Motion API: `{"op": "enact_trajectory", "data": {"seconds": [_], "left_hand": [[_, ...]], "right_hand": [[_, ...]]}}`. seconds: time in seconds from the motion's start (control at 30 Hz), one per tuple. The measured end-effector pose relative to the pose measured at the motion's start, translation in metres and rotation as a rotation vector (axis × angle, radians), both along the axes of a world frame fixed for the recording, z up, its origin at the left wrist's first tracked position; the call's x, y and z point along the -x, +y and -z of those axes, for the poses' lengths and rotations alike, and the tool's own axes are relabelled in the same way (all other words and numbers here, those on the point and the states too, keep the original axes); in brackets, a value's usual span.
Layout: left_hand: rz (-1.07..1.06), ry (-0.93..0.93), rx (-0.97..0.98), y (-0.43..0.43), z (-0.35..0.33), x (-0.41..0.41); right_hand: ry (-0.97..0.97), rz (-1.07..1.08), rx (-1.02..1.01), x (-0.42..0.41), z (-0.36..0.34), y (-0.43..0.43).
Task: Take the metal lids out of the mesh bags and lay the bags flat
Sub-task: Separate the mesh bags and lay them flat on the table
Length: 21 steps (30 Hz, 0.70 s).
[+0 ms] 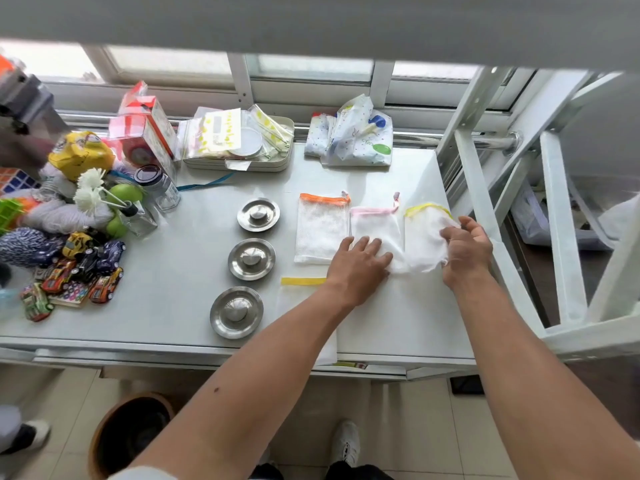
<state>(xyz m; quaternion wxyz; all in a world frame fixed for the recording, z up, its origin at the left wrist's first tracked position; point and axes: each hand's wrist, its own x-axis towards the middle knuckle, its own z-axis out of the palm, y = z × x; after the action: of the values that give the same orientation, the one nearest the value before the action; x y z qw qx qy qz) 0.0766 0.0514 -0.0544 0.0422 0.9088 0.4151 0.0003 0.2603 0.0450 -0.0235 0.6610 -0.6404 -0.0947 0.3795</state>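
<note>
Three round metal lids lie in a column on the white table: a far lid point(258, 214), a middle lid point(251, 258) and a near lid point(237, 312). An orange-trimmed mesh bag point(322, 228) lies flat. Beside it sits a pink-trimmed bag point(375, 226), with my left hand point(360, 266) pressed flat on its lower part, fingers spread. At the right is a yellow-trimmed bag point(424, 237), puffed up; my right hand point(465, 249) rests against its right side. Another yellow-trimmed bag point(303, 299) lies near the front edge, partly under my left forearm.
Toy cars point(86, 268), yarn, a jar point(157, 188) and boxes crowd the table's left side. A tray of plastic pouches point(239, 143) and a dotted bag point(353, 140) stand at the back. A white metal frame point(491, 188) borders the right edge. A brown bin point(128, 434) stands on the floor.
</note>
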Motion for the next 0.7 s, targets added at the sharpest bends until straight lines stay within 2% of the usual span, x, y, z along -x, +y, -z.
{"op": "enact_trajectory", "data": {"seconds": [0.1,0.2,0.37,0.47,0.57,0.63,0.7], "left_hand": [[-0.025,0.014,0.003,0.010,0.002,-0.003],[-0.061,0.014,0.017,0.017,0.001,-0.002],[-0.087,-0.184,0.042,0.006,-0.016,0.030],[-0.218,-0.267,0.058,0.005,-0.032,0.073],[-0.259,-0.220,0.118,0.002,-0.037,0.109],[-0.230,-0.196,0.177,-0.002,-0.038,0.124],[-0.197,-0.164,0.210,-0.007,-0.036,0.132]], "right_hand": [[0.123,-0.064,-0.085,-0.003,-0.008,-0.005],[0.233,-0.243,-0.137,-0.004,-0.016,-0.014],[0.382,-0.578,-0.194,0.002,-0.034,-0.035],[0.363,-0.771,-0.170,0.001,-0.035,-0.055],[0.317,-0.936,-0.101,0.006,-0.023,-0.068],[0.296,-0.894,-0.006,0.018,-0.016,-0.071],[0.137,-0.788,0.097,0.035,-0.011,-0.072]]}}
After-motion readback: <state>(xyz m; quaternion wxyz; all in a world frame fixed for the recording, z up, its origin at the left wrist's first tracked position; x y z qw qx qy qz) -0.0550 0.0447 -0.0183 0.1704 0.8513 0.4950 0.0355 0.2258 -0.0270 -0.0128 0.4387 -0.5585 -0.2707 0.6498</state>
